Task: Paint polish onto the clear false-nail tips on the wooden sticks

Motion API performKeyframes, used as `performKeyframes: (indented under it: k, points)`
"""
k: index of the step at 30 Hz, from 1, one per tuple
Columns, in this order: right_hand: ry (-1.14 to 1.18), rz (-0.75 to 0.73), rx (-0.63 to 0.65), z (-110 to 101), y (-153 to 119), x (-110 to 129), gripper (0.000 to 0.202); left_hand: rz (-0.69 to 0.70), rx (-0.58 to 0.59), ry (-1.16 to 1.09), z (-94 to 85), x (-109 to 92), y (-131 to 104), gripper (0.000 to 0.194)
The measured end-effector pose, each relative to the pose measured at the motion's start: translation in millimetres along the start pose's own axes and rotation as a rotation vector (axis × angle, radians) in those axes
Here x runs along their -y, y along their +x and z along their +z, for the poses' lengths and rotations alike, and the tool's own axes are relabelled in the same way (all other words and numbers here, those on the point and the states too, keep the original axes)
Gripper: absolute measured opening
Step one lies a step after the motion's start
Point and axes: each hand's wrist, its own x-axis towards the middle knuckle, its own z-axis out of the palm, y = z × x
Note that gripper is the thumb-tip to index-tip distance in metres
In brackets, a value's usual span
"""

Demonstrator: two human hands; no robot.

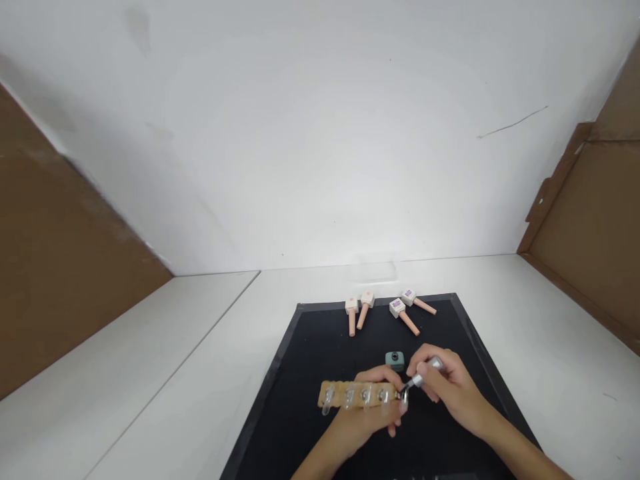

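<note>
My left hand (367,417) is closed around a tan nail-tip holder strip (340,388), held level above the black mat. Several clear false nail tips (367,396) stick out along the strip. Pinched in my right hand (453,387) is a nail polish brush (425,373) with a silver cap handle. Its dark bristle end meets or nearly meets the rightmost nail tip (405,399); I cannot tell which. Just beyond my hands stands a small teal polish bottle (395,361), uncapped, with its dark mouth showing.
Several white polish bottles with peach caps (352,306) lie along the far edge of the black mat (310,353). Behind them on the white table (220,360) sits a clear tray (375,271). Brown cardboard panels (595,227) stand at both sides, and a white wall (320,133) rises behind.
</note>
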Motion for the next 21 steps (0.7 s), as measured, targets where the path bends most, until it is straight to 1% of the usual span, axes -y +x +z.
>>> performKeyframes:
  k: [4, 8, 10, 12, 15, 18, 21]
  points:
    - [0.019, -0.013, -0.019, -1.0, 2.4, 0.0, 0.048, 0.004, 0.013, -0.028, -0.7, 3.2, 0.4, 0.035]
    - [0.029, 0.005, 0.02, -0.8, 0.3, 2.9, 0.05, -0.021, -0.002, -0.023, 1.1, -1.2, -0.3, 0.036]
    - [0.034, 0.017, 0.015, 0.3, -0.3, 3.3, 0.048, -0.022, -0.001, -0.026, 1.6, -2.8, -0.8, 0.037]
    - [0.048, 0.025, -0.017, 1.4, 0.4, 1.7, 0.047, -0.012, 0.002, -0.029, 1.8, -3.2, -1.3, 0.037]
    - [0.082, 0.026, -0.111, 1.9, 3.9, -4.3, 0.047, -0.009, 0.007, -0.026, 2.8, -3.7, -1.9, 0.038]
    - [0.095, 0.028, -0.215, 0.7, 8.4, -10.7, 0.045, -0.048, 0.012, -0.002, 4.9, -5.7, -2.2, 0.042]
    - [0.066, 0.038, -0.259, -0.3, 12.5, -14.9, 0.041, -0.097, 0.039, 0.025, 6.3, -6.5, -1.7, 0.046]
